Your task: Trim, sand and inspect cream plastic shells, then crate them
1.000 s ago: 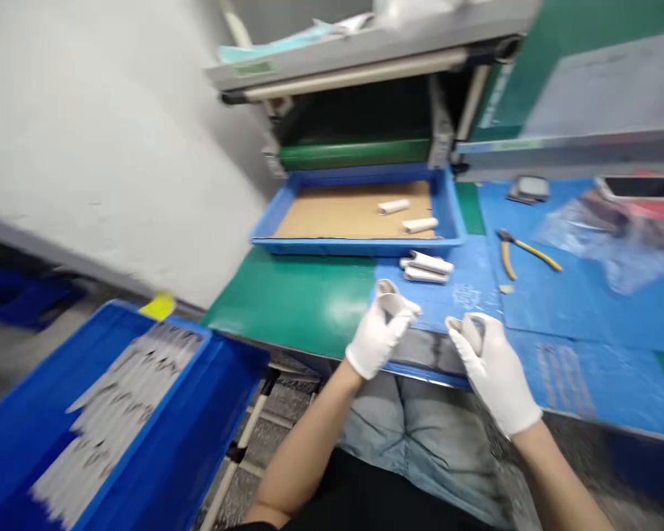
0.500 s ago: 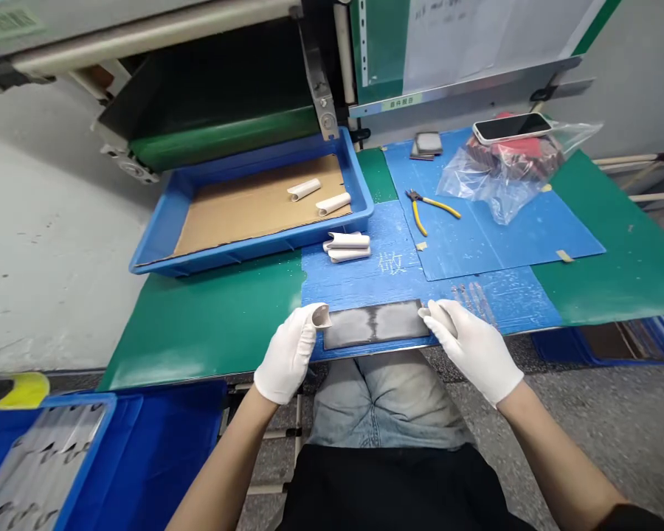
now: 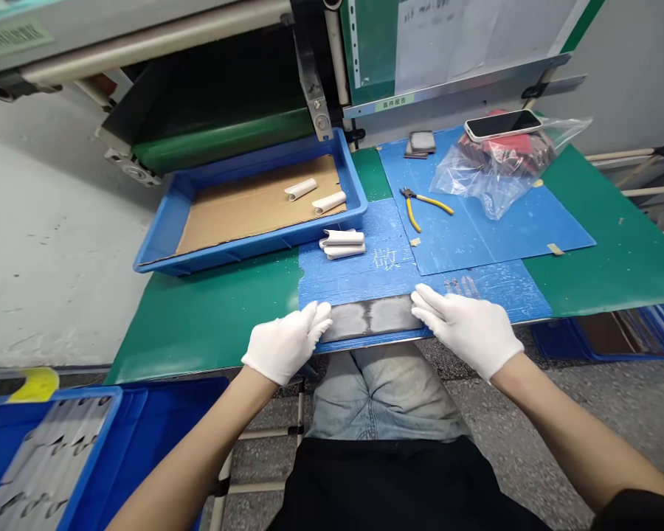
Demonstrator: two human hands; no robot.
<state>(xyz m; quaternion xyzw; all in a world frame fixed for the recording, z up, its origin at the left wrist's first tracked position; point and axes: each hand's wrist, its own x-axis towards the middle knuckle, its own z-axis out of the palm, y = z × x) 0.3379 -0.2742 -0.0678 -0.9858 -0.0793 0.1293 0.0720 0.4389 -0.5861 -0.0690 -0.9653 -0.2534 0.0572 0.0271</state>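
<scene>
Both of my hands wear white gloves and rest at opposite ends of a grey abrasive-looking strip (image 3: 368, 317) with worn pale patches. At its left end, my left hand (image 3: 288, 341) is closed, fingers pointing right. My right hand (image 3: 459, 324) is closed over the right end, fingers pointing left. Half a second ago each hand held a short white tube; the gloves now hide these tubes. Several similar white tubes (image 3: 343, 243) lie stacked on the blue sheet (image 3: 337, 276) beyond the strip.
A blue tray (image 3: 243, 247) lined with cardboard holds two white tubes (image 3: 301, 189). Yellow-handled cutters (image 3: 426, 200), a phone (image 3: 503, 125) on a plastic bag (image 3: 501, 195), and dark pads (image 3: 420, 143) lie farther back. A blue bin (image 3: 97, 435) of white parts sits lower left.
My hands have turned inward and come down onto the strip's ends, so the tubes seen in them before are covered. The whole view has shifted slightly.
</scene>
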